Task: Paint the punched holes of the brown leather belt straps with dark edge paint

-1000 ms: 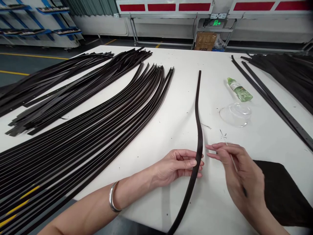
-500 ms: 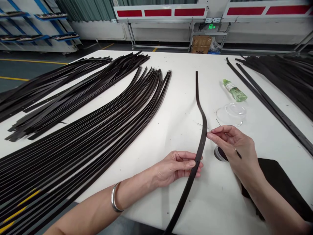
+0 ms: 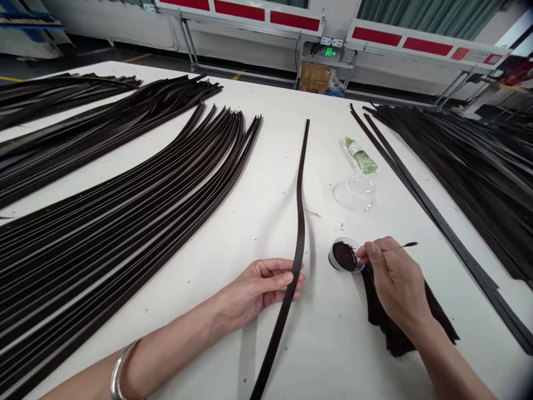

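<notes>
**Left hand [image 3: 264, 286] steadied a dark strip [image 3: 300, 216] while the right hand [image 3: 397, 283] worked at a small cup [image 3: 333, 261]**

The strip ran lengthwise over the white counter [image 3: 216, 328], its far end lying toward the back and its near end passing out of view at the bottom. The left fingers grasped it, thumb on top and the rest beneath. A silver bangle [image 3: 119, 372] circled that wrist.

The right fingers were pinched around a thin stick [image 3: 395, 248], whose dark tip pointed away from the cup; its other end was hard to make out near the rim. Dark contents filled much of the cup, which stood to the right of the strip. A black cloth [image 3: 377, 303] lay partly under the right hand and forearm.

Beyond the cup sat a clear plastic lid [image 3: 356, 193], with a green bottle [image 3: 362, 158] lying behind it. Many more dark strips [image 3: 166, 183] were spread in rows on the left, and another pile [image 3: 470, 178] lay on the right.
</notes>
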### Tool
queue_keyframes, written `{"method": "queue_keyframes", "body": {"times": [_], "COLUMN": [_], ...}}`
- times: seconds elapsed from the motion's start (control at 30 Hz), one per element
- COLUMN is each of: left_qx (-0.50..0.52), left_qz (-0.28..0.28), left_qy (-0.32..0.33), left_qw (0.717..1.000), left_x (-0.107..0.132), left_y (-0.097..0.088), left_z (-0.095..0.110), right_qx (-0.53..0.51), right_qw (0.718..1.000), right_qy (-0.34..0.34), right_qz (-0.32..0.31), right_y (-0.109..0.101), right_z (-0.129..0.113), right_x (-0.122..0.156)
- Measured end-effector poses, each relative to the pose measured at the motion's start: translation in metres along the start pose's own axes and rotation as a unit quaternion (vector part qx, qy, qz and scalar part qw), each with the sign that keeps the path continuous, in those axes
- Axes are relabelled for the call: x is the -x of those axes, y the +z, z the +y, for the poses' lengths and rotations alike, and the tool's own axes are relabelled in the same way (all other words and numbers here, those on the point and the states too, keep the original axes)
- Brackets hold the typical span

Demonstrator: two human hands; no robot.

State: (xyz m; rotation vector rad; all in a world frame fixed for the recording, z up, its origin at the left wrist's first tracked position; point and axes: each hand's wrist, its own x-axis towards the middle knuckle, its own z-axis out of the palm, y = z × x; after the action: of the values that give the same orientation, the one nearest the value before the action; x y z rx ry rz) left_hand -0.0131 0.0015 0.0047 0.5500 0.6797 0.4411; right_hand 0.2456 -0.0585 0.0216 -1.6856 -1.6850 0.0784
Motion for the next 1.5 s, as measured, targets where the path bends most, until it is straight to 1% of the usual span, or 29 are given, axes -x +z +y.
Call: {"method": "queue_keyframes", "body": {"times": [0.1, 0.47, 0.6, 0.63, 0.67, 0.73, 0.8, 0.83, 0.9, 0.93, 0.97, 1.0, 1.03, 1.1, 1.17, 1.2, 1.27, 1.3, 1.33, 1.4, 1.5], "left_qx": [-0.003, -0.015, -0.016, -0.014, -0.012, -0.007, -0.002, 0.001, 0.008, 0.013, 0.016, 0.020, 0.024, 0.029, 0.033, 0.035, 0.039, 0.041, 0.043, 0.045, 0.045], "left_qz": [0.002, -0.006, 0.000, 0.004, 0.006, 0.001, -0.009, -0.011, -0.008, -0.006, -0.003, -0.002, -0.002, -0.007, -0.019, -0.026, -0.038, -0.041, -0.041, -0.037, -0.036], "left_qy": [0.002, -0.004, -0.006, -0.004, -0.003, 0.000, 0.003, 0.004, 0.006, 0.007, 0.007, 0.007, 0.007, 0.006, 0.004, 0.005, 0.007, 0.007, 0.007, 0.006, 0.007], "left_qw": [1.000, 1.000, 1.000, 1.000, 1.000, 1.000, 1.000, 1.000, 1.000, 1.000, 1.000, 1.000, 1.000, 1.000, 0.999, 0.999, 0.998, 0.998, 0.998, 0.998, 0.998], "left_x": [0.000, 0.000, 0.000, 0.000, 0.001, 0.001, 0.002, 0.002, 0.002, 0.002, 0.002, 0.002, 0.002, 0.001, 0.001, 0.000, 0.000, 0.000, 0.000, 0.000, 0.001], "left_y": [0.000, 0.000, 0.001, 0.001, 0.002, 0.002, 0.003, 0.003, 0.003, 0.003, 0.003, 0.003, 0.003, 0.002, 0.001, 0.001, 0.000, 0.000, 0.000, 0.001, 0.002], "left_z": [0.000, 0.002, 0.002, 0.003, 0.003, 0.003, 0.003, 0.002, 0.001, 0.001, 0.000, -0.001, -0.001, -0.003, -0.003, -0.004, -0.004, -0.004, -0.004, -0.003, -0.002], "right_qx": [0.013, 0.008, -0.005, -0.013, -0.028, -0.090, -0.197, -0.253, -0.341, -0.365, -0.374, -0.369, -0.348, -0.275, -0.209, -0.195, -0.208, -0.218, -0.224, -0.221, -0.207], "right_qw": [1.000, 1.000, 1.000, 1.000, 0.998, 0.983, 0.947, 0.927, 0.891, 0.881, 0.878, 0.883, 0.896, 0.937, 0.972, 0.980, 0.975, 0.969, 0.964, 0.961, 0.963], "right_qy": [-0.025, -0.028, -0.011, 0.012, 0.048, 0.148, 0.240, 0.266, 0.292, 0.296, 0.295, 0.287, 0.272, 0.211, 0.101, 0.038, -0.076, -0.117, -0.143, -0.167, -0.174], "right_qz": [-0.007, -0.005, 0.008, 0.019, 0.032, 0.063, 0.081, 0.080, 0.061, 0.048, 0.039, 0.037, 0.042, 0.044, 0.033, 0.023, 0.011, 0.014, 0.012, 0.005, -0.006], "right_y": [0.006, 0.013, 0.006, 0.003, 0.000, -0.005, -0.006, -0.005, -0.001, 0.002, 0.005, 0.008, 0.010, 0.014, 0.017, 0.019, 0.023, 0.025, 0.027, 0.031, 0.033], "right_z": [0.002, 0.006, -0.001, -0.004, -0.007, -0.014, -0.020, -0.023, -0.028, -0.032, -0.035, -0.040, -0.044, -0.053, -0.060, -0.063, -0.064, -0.064, -0.064, -0.062, -0.061], "right_x": [0.001, 0.001, 0.003, 0.003, 0.003, 0.003, 0.000, -0.001, -0.003, -0.004, -0.003, -0.002, -0.001, 0.004, 0.008, 0.010, 0.012, 0.012, 0.013, 0.012, 0.012]}}
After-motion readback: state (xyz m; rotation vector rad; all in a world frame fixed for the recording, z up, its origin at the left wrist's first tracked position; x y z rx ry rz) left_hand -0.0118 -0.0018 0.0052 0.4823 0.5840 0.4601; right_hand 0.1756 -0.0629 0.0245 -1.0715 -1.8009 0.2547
